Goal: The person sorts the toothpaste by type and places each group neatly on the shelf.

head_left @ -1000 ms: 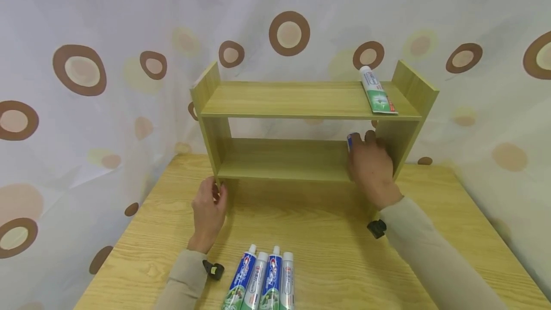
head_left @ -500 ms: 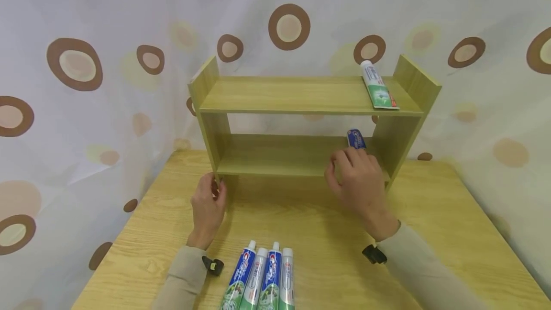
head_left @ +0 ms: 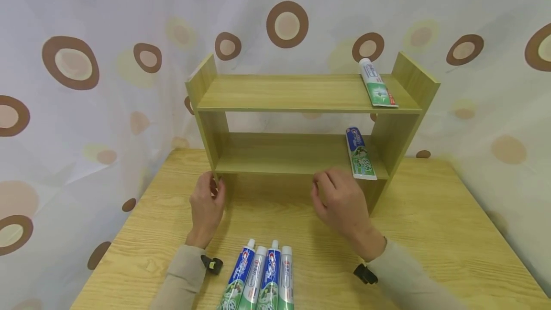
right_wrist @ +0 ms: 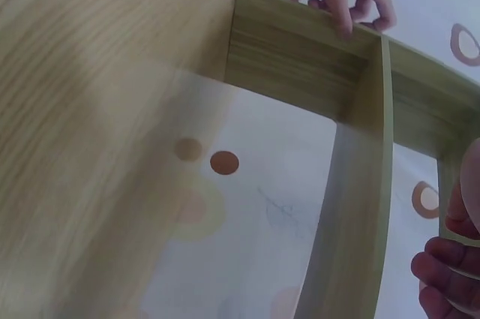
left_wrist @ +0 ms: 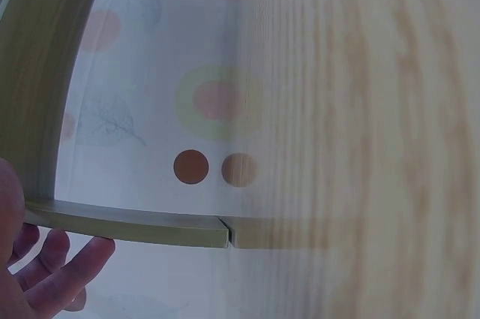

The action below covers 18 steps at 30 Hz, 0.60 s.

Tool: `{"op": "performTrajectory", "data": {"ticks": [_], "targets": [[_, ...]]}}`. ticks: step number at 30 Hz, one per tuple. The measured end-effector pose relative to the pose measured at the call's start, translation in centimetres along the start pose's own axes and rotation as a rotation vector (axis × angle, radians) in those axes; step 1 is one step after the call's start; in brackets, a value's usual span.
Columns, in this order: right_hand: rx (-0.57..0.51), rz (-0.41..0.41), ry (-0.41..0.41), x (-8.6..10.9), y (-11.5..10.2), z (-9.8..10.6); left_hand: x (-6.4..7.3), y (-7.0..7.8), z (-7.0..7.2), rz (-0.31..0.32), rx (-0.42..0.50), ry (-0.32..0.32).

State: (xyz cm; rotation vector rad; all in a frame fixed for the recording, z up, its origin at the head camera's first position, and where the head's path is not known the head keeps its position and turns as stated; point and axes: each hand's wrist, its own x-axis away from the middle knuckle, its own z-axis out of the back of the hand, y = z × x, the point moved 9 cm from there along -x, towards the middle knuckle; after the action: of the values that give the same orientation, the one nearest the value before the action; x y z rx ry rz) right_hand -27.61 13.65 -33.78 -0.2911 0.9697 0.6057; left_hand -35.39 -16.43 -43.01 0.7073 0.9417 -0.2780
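Observation:
A two-tier wooden shelf (head_left: 280, 93) stands on the table, and my left hand (head_left: 207, 203) grips the lower part of its left side panel. In the right wrist view, the left thumb (right_wrist: 341, 13) lies on the inner face with the fingers round the outside. A blue-and-green toothpaste tube (head_left: 359, 153) lies on the lower tier at the right, cap to the back. On the upper tier, also at the right, lies a white-and-green toothpaste tube (head_left: 377, 83). My right hand (head_left: 344, 204) hovers in front of the lower tier, left of the blue tube, fingers loosely curled and holding nothing.
Several toothpaste tubes, blue ones (head_left: 270, 276) alternating with silver ones (head_left: 286, 276), lie side by side on the wooden table (head_left: 413, 233) near the front. A patterned curtain (head_left: 120, 23) hangs behind the shelf and at both sides.
My right hand has let go of the blue-and-green toothpaste tube on the lower tier and drawn back towards the front left. The left hand keeps its grip on the shelf.

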Motion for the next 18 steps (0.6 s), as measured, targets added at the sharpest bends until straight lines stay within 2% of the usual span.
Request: {"op": "performTrajectory", "data": {"ticks": [18], "targets": [[-0.019, 0.001, -0.107, 2.3, -2.4, -2.3, 0.0, 0.1, 0.0, -0.015, 0.002, -0.004]]}}
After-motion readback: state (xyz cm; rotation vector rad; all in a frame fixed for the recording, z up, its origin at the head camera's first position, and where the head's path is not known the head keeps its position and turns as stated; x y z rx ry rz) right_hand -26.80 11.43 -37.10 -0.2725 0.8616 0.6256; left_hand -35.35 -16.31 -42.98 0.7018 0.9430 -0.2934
